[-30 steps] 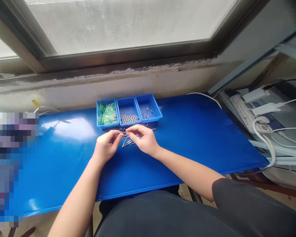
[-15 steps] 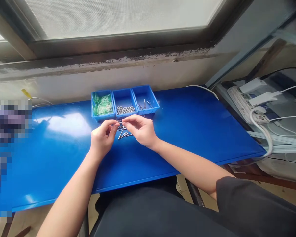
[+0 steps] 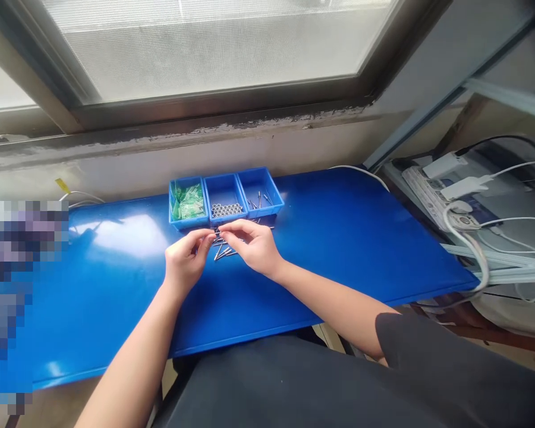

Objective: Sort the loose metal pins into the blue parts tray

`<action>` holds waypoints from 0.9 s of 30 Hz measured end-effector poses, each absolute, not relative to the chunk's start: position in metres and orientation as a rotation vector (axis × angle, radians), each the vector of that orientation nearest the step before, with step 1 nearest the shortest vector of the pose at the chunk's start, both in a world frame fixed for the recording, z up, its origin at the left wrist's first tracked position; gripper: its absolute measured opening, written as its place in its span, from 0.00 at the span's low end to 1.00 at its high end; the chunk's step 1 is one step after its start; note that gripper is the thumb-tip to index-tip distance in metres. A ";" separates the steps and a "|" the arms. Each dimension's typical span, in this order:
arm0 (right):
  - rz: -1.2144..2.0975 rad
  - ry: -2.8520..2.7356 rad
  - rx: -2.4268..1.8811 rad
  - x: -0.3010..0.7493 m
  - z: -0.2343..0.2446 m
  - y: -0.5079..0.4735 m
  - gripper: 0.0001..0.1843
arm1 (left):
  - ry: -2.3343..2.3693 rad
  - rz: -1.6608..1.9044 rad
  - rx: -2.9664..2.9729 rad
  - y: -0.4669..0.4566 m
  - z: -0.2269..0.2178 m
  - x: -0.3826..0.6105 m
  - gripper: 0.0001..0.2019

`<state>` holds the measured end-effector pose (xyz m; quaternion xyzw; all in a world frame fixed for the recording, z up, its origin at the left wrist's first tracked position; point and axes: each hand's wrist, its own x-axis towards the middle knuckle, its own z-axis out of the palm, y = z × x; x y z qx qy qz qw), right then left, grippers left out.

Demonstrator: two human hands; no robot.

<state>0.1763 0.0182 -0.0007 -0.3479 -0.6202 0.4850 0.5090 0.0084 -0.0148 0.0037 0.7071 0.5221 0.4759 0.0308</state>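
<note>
The left hand (image 3: 186,260) and right hand (image 3: 255,247) meet over a loose scatter of steel pins (image 3: 223,251), their fingertips nearly touching at about 12 o'clock from the left palm. The fingers are curled and pinched inward just above the scatter, but whether they grasp a pin is impossible to tell. The pins lie crisscrossed flat on a glossy blue board (image 3: 321,255), between the hands and reaching under them.

At 6 o'clock, the board's near edge (image 3: 249,336) runs slantwise across the forearms, with a dark shirt (image 3: 321,380) just behind it. Farther along the surface, the board stretches well apart from the hands at 3 and 9 o'clock.

At 12 o'clock, just beyond the pins, stands a blue three-compartment tray (image 3: 226,198), directly in the way forward. Its left bin holds green packets (image 3: 188,201), the middle short metal tubes (image 3: 226,210), and the right more pins (image 3: 258,201).

Farther off, at 2 o'clock, a power strip (image 3: 437,196) and white cables (image 3: 466,249) sit past the board's right end. A window frame (image 3: 214,101) spans 12 o'clock.
</note>
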 end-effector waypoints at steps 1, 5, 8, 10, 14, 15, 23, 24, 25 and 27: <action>1.169 -1.502 -0.842 0.176 -0.001 0.018 0.13 | 1.610 1.460 2.171 -0.014 0.004 0.008 0.09; 1.127 -1.552 -0.822 0.176 0.000 0.021 0.15 | 1.631 1.405 2.149 -0.013 0.005 0.007 0.11; 1.103 -1.571 -0.804 0.177 0.000 0.022 0.14 | 1.633 1.393 2.146 -0.013 0.005 0.005 0.11; 1.120 -1.567 -0.822 0.177 0.000 0.023 0.13 | 1.624 1.368 2.149 -0.013 0.005 0.004 0.11; 1.183 -1.555 -0.852 0.177 -0.004 0.023 0.13 | 1.613 1.259 2.141 -0.012 0.003 0.000 0.12; 1.193 -1.552 -0.853 0.177 -0.005 0.022 0.13 | 1.612 1.224 2.134 -0.012 0.003 -0.001 0.13; 1.211 -1.555 -0.899 0.176 -0.008 0.019 0.11 | 1.590 1.148 2.135 -0.012 0.006 -0.009 0.14; 1.214 -1.551 -0.899 0.176 -0.008 0.019 0.10 | 1.629 1.179 2.129 -0.013 0.008 -0.009 0.14; 1.220 -1.546 -0.898 0.175 -0.007 0.019 0.11 | 1.661 1.217 2.118 -0.013 0.009 -0.010 0.13; 1.233 -1.534 -0.898 0.175 -0.006 0.019 0.11 | 1.664 1.265 2.109 -0.014 0.011 -0.010 0.12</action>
